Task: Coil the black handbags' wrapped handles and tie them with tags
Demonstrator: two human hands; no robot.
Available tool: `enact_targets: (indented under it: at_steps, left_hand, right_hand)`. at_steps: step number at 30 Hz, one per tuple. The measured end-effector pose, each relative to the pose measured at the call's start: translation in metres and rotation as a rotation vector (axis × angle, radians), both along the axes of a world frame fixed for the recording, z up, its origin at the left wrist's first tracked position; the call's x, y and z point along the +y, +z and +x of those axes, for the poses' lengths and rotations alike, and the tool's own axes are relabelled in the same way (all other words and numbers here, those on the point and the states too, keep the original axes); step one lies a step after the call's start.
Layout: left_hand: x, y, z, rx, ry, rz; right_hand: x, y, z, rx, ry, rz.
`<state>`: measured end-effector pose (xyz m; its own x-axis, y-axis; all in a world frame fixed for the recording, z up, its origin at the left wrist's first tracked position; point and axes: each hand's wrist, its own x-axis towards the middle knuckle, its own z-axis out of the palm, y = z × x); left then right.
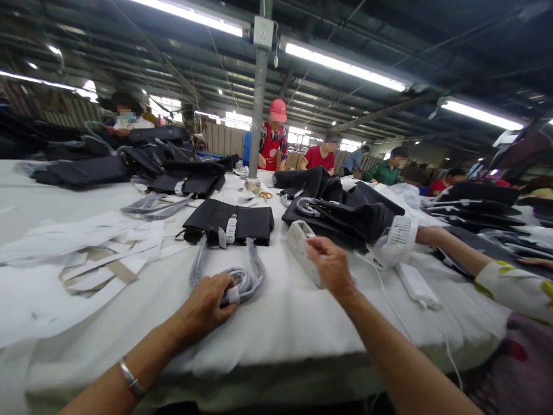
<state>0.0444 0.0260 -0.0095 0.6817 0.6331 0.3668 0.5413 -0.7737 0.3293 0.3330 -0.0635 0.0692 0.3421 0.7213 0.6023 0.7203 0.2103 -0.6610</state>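
Left hand (pixel 211 301) clamped on wrapped handles (pixel 242 281) of black bag (pixel 228 222), lying flat mid-table (pixel 280 323). Right hand (pixel 330 265) gripping white device (pixel 302 248) beside bag pile (pixel 345 210). Risk: tugging handles drags bag; trailing cable (pixel 384 294) may snag.

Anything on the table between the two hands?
No, only bare white table cover between left hand, resting on the wrapped bag handles, and right hand on the white device. Head view.

Lower centre: left hand (pixel 208 301) gripping wrapped bag handles (pixel 242 280) | centre: right hand (pixel 330 266) on white device (pixel 302 249) | black handbag (pixel 228 222) just above
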Motion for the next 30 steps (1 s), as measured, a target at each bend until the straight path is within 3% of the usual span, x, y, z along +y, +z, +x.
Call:
enact_targets:
  at_steps: [2,4,6,9,15,23,30]
  left_hand:
    - [0.002,0.0,-0.002,0.0,-0.025,-0.024]
    - [0.003,-0.001,-0.004,0.002,-0.048,-0.053]
    - [0.005,-0.002,-0.005,-0.001,-0.054,-0.073]
    - [0.006,-0.003,-0.005,-0.017,-0.037,-0.098]
    - [0.007,-0.001,-0.003,-0.012,-0.037,-0.126]
    - [0.004,-0.003,-0.002,-0.037,-0.027,-0.054]
    - [0.008,-0.008,-0.003,-0.17,-0.005,-0.049]
  right_hand:
    - [-0.001,0.018,0.042,-0.001,-0.201,-0.146]
    - [0.003,0.027,0.073,0.014,-0.301,-0.37]
    - [0.011,0.028,0.088,0.041,-0.313,-0.516]
    - [0.023,0.023,0.087,0.097,-0.267,-0.594]
    - [0.031,0.019,0.072,0.234,-0.201,-0.649]
    - [0.032,0.029,0.074,0.422,-0.257,-0.638]
    - [0.008,0.04,0.073,0.463,-0.259,-0.554]
